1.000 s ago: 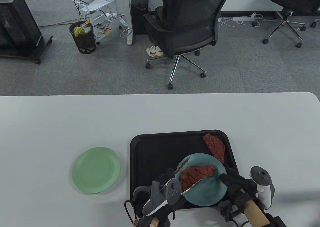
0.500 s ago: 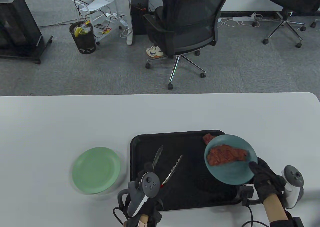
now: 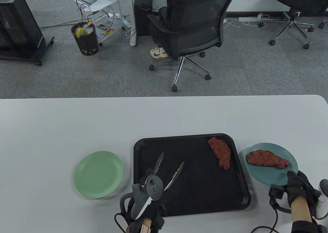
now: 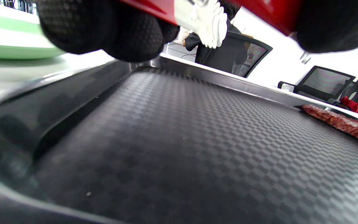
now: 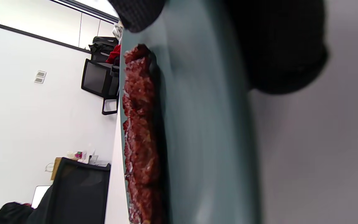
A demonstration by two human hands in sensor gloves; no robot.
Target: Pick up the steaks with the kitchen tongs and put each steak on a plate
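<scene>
Blue plate [image 3: 266, 172] with steak [image 3: 267, 159] moved off tray [image 3: 143, 151], now just right of it; my right hand [image 3: 298, 186] pinches its rim. Left hand [image 3: 147, 207] grips tongs [image 3: 169, 170], tips apart over tray. Second steak [image 3: 219, 153] at tray's far-right corner. I set plate flat before letting go.

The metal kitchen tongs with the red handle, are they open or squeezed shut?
Open. The metal kitchen tongs have their two arms spread in a V over the black tray, nothing between the tips; the left hand grips the handle.
</scene>
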